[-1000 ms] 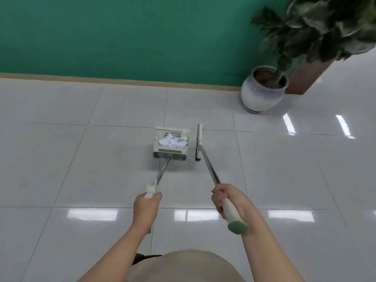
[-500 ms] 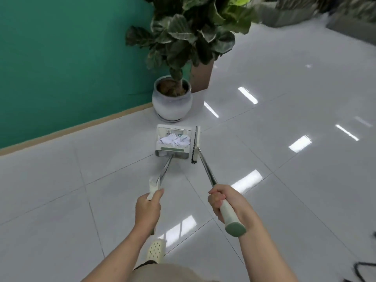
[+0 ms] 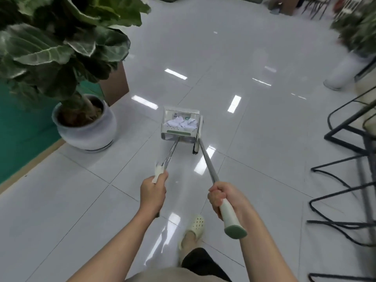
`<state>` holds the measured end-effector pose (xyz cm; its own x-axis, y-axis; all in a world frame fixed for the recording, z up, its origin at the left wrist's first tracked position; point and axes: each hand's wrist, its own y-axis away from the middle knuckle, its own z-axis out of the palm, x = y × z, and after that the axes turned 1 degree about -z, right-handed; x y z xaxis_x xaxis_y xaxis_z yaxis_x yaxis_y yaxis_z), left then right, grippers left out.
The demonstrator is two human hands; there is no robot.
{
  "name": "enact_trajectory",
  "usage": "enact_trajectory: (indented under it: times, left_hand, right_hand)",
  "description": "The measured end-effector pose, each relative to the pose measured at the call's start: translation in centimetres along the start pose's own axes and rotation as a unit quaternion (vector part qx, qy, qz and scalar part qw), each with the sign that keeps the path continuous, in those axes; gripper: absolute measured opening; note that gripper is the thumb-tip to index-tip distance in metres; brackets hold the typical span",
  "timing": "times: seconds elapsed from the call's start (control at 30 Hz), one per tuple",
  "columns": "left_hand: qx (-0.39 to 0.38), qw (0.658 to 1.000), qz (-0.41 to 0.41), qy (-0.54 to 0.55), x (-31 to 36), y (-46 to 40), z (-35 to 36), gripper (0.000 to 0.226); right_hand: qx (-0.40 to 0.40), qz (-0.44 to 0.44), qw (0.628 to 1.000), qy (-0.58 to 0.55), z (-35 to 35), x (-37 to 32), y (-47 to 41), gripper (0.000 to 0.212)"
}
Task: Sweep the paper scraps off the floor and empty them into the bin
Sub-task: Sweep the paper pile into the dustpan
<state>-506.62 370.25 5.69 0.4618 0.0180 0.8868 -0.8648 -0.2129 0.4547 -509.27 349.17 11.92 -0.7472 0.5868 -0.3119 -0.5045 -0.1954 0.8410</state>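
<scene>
A pale long-handled dustpan (image 3: 176, 132) hangs just above the white tiled floor, straight ahead of me. White paper scraps (image 3: 181, 123) lie piled inside it. My left hand (image 3: 153, 190) grips the dustpan's cream handle end. The broom (image 3: 197, 135) hangs beside the dustpan's right edge, its dark bristles pointing down. My right hand (image 3: 220, 197) grips the broom's white-and-green handle near its top. No bin shows in this view.
A large potted plant (image 3: 85, 123) in a white pot stands at the left by the green wall, with a brown box (image 3: 115, 84) behind it. Black metal chair frames (image 3: 345, 159) line the right side. Another white pot (image 3: 343, 72) stands at the far right. My foot in a cream clog (image 3: 193, 228) is below.
The view has swung to the right: the plant moved from upper right to the left, and chair frames came into sight. Both hands keep their hold, carrying dustpan and broom along.
</scene>
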Motion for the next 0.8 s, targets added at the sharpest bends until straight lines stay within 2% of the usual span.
enact_trajectory:
  times: [0.2, 0.43, 0.53, 0.8]
  left_hand:
    - [-0.031, 0.999, -0.025, -0.024, 6.2, -10.6, 11.9, 0.038]
    - [-0.061, 0.998, -0.028, -0.019, 14.0, -20.2, 22.9, 0.029]
    - [-0.074, 0.996, -0.022, -0.038, 17.2, -25.3, 26.7, 0.026]
    - [-0.109, 0.99, 0.021, -0.093, 25.5, -46.5, 39.0, 0.017]
  right_hand:
    - [0.05, -0.014, 0.998, -0.031, -1.5, -15.5, -5.3, 0.027]
    - [0.045, -0.023, 0.996, -0.076, -1.0, -31.2, -10.6, 0.022]
    - [0.044, -0.016, 0.995, -0.083, -0.7, -37.2, -13.2, 0.027]
    - [0.062, -0.005, 0.992, -0.107, 1.7, -57.0, -24.5, 0.028]
